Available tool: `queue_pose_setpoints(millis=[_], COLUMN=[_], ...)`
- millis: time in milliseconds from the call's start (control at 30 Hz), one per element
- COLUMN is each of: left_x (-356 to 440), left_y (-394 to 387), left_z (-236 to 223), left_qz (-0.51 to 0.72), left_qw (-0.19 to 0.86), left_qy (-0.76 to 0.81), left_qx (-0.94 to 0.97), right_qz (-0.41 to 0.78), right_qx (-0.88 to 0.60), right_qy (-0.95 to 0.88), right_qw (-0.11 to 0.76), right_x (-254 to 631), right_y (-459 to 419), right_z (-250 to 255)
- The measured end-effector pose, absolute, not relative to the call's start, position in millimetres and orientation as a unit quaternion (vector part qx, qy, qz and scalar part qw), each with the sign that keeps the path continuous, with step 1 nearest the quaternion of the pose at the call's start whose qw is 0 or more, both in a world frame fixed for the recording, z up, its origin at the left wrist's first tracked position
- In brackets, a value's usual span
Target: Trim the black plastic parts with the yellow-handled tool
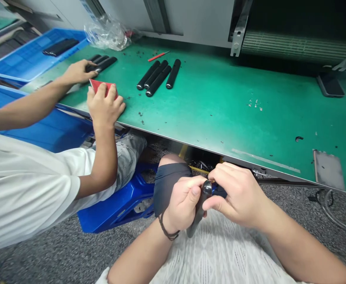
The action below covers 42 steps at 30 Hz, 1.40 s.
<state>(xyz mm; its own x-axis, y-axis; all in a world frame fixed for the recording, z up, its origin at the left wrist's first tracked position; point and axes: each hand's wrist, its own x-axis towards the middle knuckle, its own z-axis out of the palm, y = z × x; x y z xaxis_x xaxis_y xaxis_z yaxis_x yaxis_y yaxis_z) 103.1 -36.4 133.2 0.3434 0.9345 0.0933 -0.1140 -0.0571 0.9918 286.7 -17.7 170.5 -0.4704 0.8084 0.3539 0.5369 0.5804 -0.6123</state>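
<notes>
My left hand [182,203] is wrapped around a glossy black rounded bar [207,187], held tilted above my lap with its domed end up. At that domed end, my right hand [238,193] is closed, thumb and fingertips close against the bar. Something thin seems to sit between the right fingertips, too small and hidden to name. On the green table [202,106] beyond my hands lie several similar black bars [158,81]. Behind them rests a thin red-handled tool [158,56].
To my left, a co-worker's hand [106,104] presses a red sheet [101,87] on the table near more black bars [106,64]. Blue bins [15,65], a plastic bag [107,33], a phone [330,85], a grey plate [328,169] and a blue stool [110,209] surround the workplace.
</notes>
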Motion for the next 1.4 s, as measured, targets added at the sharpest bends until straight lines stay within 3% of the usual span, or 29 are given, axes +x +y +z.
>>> queue_pose_setpoints(millis=[133,333,567,700,800,967,1400], left_x=[103.8,108.8,116.8,121.6,122.9,121.5,121.3], left_y=[-34.7,-39.1,-36.6,-29.8,-26.3,-24.9,-19.6], left_z=[131.9,131.4,130.1,133.5,135.9,137.4,138.8], left_qz=[0.453,0.466,0.49,0.506,0.498,0.476,0.486], left_qw=[0.549,0.545,0.641,0.667,0.693,0.679,0.613], left_qy=[0.359,0.386,0.383,0.389,0.401,0.44,0.468], left_qx=[0.603,0.581,0.449,0.384,0.334,0.345,0.411], right_qz=[0.202,0.185,-0.035,0.029,0.071,0.023,-0.045], right_qx=[-0.4,-0.396,-0.406,-0.375,-0.382,-0.394,-0.41], right_qy=[-0.846,-0.84,-0.83,-0.822,-0.834,-0.867,-0.865], right_qw=[0.289,0.321,0.381,0.428,0.392,0.303,0.284], right_x=[289.7,287.5,274.3,279.3,288.7,293.7,281.3], right_y=[-17.1,-21.4,-28.3,-24.5,-17.9,-10.4,-6.4], right_z=[175.1,172.9,163.1,158.9,159.7,166.0,168.7])
